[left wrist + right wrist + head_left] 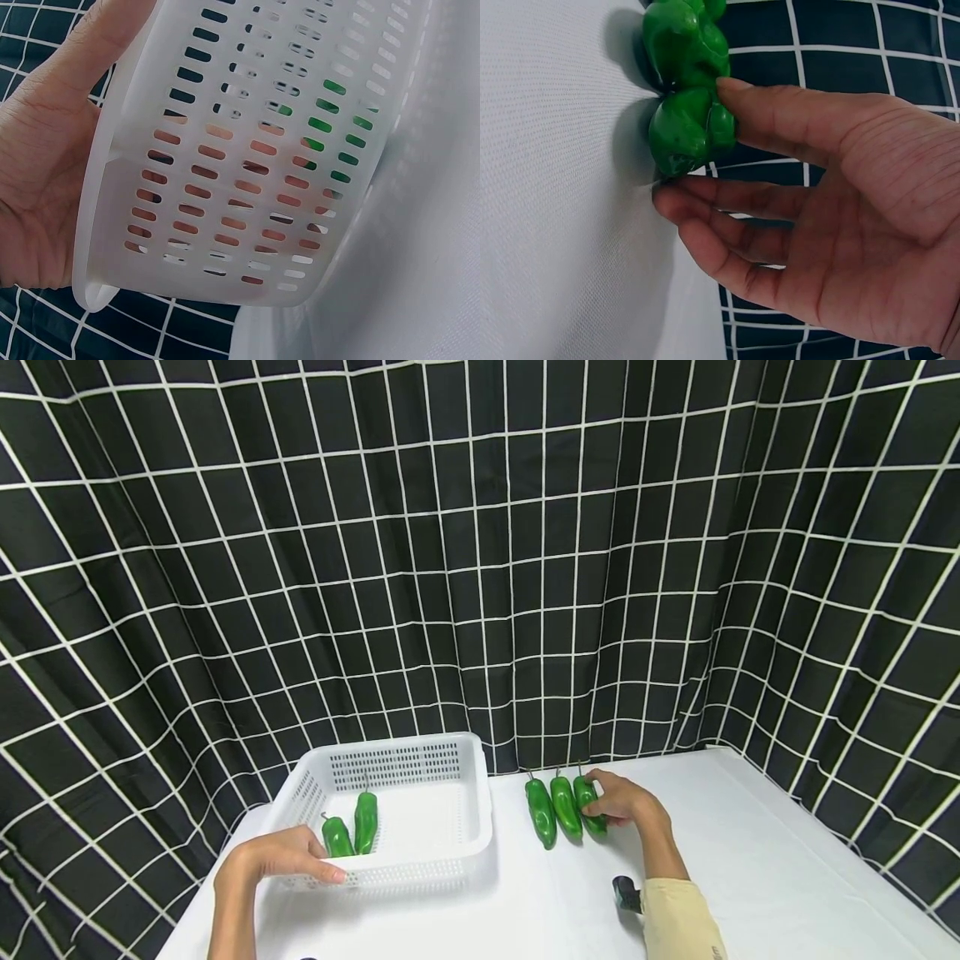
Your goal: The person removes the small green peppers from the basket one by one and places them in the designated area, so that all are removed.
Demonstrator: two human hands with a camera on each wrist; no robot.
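Note:
My left hand (288,853) grips the near left rim of a white plastic basket (480,810), thumb outside and fingers inside the wall. Through the slots of the basket wall (225,172) the fingers show in the left wrist view. Two green peppers lie in the basket's left part, one short-looking pepper (337,837) beside a longer one (366,822). On the table, my right hand (618,797) pinches the rightmost green pepper (584,792) of three. Its thumb and fingertips lie on opposite sides of that pepper (679,135) in the right wrist view.
A middle pepper (566,807) and a left pepper (540,814) lie close alongside the pinched one. The white-covered table (772,860) stretches in front. Behind and at both sides hangs a black curtain (525,568) with a white grid.

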